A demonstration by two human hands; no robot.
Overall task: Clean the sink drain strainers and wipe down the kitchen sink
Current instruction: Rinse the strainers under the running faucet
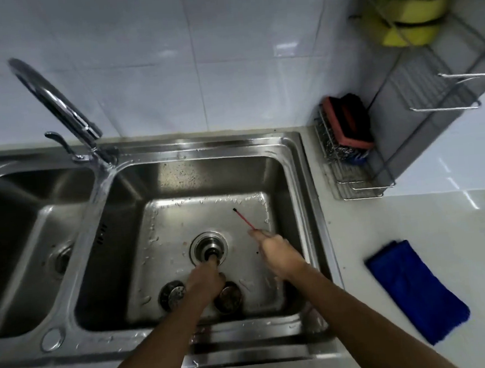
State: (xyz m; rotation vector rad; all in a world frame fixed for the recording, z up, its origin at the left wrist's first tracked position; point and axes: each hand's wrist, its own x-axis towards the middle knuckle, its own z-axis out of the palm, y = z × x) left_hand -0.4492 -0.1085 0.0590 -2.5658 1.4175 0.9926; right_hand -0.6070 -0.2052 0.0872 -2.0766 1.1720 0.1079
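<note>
Both my hands are down in the right basin of a steel double sink (299,179). My left hand (207,282) reaches to the round drain opening (208,246), its fingertips on a dark part in the middle of it. My right hand (275,251) pinches a thin red stick with a dark tip (243,219), which points up and left over the basin floor. Two round strainer pieces lie on the floor near the front wall: a perforated one (172,295) left of my left hand and a dirty brownish one (229,297) just right of it.
The left basin (22,244) has its own drain (61,260). A curved chrome faucet (58,108) rises behind the divider. A folded blue cloth (415,289) lies on the counter at right. A wire rack (349,158) holds a red-black scrubber; yellow sponges (407,8) hang above.
</note>
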